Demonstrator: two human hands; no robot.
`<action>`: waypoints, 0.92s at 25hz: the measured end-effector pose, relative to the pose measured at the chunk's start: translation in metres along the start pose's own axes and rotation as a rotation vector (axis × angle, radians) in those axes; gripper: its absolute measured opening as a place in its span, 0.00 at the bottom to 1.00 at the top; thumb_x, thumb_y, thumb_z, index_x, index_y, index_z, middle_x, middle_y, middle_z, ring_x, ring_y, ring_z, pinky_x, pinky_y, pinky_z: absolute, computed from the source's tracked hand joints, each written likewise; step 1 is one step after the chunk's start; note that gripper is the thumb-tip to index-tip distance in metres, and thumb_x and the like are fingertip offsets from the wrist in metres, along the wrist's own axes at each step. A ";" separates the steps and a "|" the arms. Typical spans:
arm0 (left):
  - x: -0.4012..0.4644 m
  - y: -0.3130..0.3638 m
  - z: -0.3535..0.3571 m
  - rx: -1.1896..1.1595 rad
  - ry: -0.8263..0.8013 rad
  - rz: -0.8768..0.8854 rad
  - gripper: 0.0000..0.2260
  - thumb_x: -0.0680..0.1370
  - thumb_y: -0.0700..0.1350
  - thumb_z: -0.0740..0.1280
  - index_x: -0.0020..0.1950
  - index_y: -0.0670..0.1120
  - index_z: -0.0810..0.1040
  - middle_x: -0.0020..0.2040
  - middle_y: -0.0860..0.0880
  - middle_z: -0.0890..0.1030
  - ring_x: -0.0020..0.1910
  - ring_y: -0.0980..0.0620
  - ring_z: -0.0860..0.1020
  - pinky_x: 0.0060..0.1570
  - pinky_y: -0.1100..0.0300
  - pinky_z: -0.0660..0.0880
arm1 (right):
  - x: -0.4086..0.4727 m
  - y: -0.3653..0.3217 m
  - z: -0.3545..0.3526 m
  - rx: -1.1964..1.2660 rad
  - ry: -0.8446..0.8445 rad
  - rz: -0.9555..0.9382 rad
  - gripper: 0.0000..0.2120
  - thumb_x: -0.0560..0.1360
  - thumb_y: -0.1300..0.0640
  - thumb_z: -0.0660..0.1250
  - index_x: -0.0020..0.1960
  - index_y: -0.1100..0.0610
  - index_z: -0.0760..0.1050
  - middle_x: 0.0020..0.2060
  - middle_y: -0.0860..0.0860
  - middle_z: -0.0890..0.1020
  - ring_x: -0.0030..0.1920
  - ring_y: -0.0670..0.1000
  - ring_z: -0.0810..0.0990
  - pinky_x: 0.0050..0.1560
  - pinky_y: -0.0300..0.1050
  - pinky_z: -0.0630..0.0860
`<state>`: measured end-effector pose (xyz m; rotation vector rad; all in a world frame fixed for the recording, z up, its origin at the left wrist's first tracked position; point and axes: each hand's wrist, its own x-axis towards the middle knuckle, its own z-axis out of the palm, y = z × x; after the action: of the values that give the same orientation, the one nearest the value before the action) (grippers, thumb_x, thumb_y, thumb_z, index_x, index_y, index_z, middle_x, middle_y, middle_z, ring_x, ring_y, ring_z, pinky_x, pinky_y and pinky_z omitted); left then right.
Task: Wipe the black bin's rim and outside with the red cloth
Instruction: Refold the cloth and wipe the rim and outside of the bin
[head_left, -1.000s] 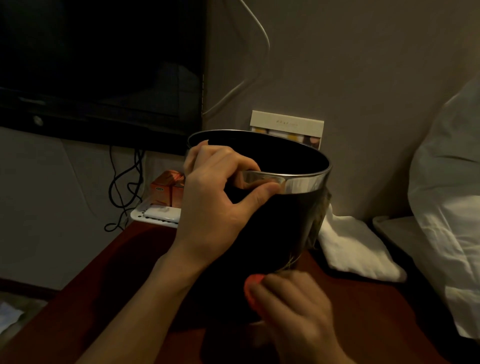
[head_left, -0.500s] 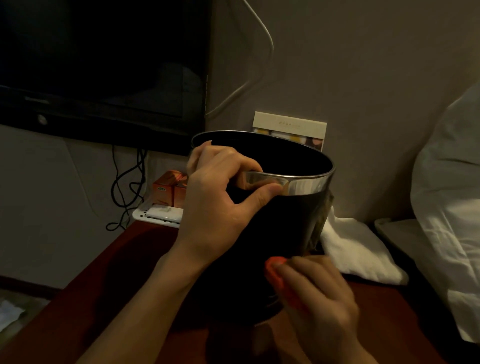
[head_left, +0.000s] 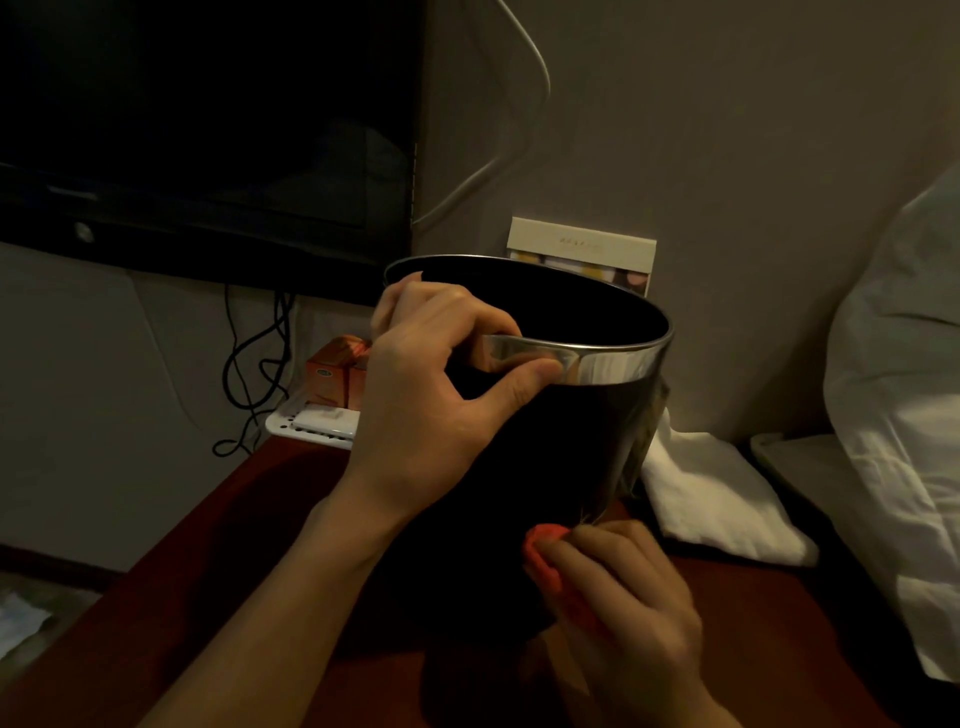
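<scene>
Since half a second ago my right hand (head_left: 631, 597) has slid back down and a little toward me along the bin's side; a second ago it was lower still and further toward the left hand. My left hand (head_left: 436, 395) has not shifted its grip across all three frames, and the bin has stayed tilted the same way.

I can make out faint lettering on the pale card (head_left: 582, 247) propped against the wall beyond my left hand, but it is too small and dim to read. The orange boxes (head_left: 337, 374) just past my left wrist carry a small label I cannot read either. They sit on a white tray (head_left: 311, 428).

The black bin (head_left: 545, 457) stands on the dark red desk (head_left: 208, 597), leaning, directly between my two hands. My left hand is clamped on its shiny rim (head_left: 613, 364), fingers hooked over the inside and thumb pressed on the outside band. My right hand is closed around the red cloth (head_left: 545, 551), bunched under the fingers, pressing it to the bin's lower outer wall below and to the right of my left hand. A white towel (head_left: 717, 499) lies on the desk just beyond my right hand, and white bedding (head_left: 904, 415) rises further to that side. A dark screen (head_left: 208, 130) hangs above my left hand.
</scene>
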<state>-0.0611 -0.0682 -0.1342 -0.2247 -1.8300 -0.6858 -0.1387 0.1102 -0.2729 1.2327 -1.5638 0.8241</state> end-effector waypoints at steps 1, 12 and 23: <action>0.000 -0.001 -0.001 -0.005 0.000 -0.002 0.10 0.71 0.53 0.71 0.44 0.50 0.76 0.42 0.61 0.74 0.50 0.66 0.69 0.57 0.45 0.68 | -0.006 -0.004 0.006 -0.004 -0.044 -0.038 0.06 0.76 0.57 0.76 0.47 0.60 0.88 0.45 0.53 0.85 0.40 0.53 0.79 0.41 0.44 0.77; -0.008 0.019 0.016 0.145 -0.032 0.046 0.15 0.71 0.56 0.72 0.51 0.49 0.77 0.47 0.56 0.75 0.55 0.59 0.70 0.66 0.47 0.60 | -0.025 -0.017 0.014 0.036 -0.317 -0.103 0.05 0.81 0.53 0.71 0.51 0.53 0.85 0.48 0.48 0.83 0.41 0.50 0.78 0.38 0.43 0.73; -0.001 -0.001 0.003 0.015 0.004 -0.009 0.11 0.70 0.53 0.73 0.47 0.49 0.77 0.45 0.64 0.72 0.52 0.68 0.67 0.57 0.54 0.69 | -0.011 -0.011 0.001 -0.021 -0.165 -0.005 0.06 0.79 0.59 0.74 0.50 0.62 0.87 0.47 0.55 0.85 0.41 0.54 0.78 0.39 0.49 0.76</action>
<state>-0.0637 -0.0673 -0.1363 -0.2055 -1.8328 -0.6783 -0.1282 0.1101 -0.2844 1.3168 -1.6954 0.7160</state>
